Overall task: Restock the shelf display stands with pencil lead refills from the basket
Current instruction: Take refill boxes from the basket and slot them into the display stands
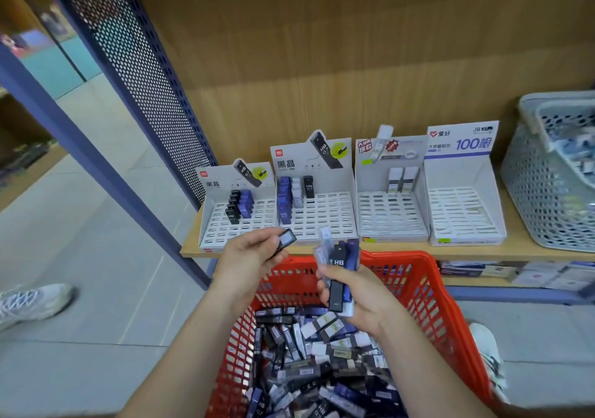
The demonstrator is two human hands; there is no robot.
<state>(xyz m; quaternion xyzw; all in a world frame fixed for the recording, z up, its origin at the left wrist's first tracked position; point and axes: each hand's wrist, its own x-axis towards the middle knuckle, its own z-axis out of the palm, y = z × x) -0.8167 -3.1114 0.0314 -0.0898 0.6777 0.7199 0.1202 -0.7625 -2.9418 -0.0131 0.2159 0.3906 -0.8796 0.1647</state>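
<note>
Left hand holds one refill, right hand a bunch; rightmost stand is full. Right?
No: the head view shows the rightmost stand empty. The rest holds: left hand pinches one refill, right hand grips a bunch.

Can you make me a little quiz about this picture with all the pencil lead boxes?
1. True or false: the red basket is empty.
2. Which hand pinches just one refill? A) left hand B) right hand C) neither
3. Fill in: the display stand with no refills in it is the one farthest to the ____.

Key: 1 false, it is full of refills. 2 A; the right hand holds a bunch of refills. 3 right.
</note>
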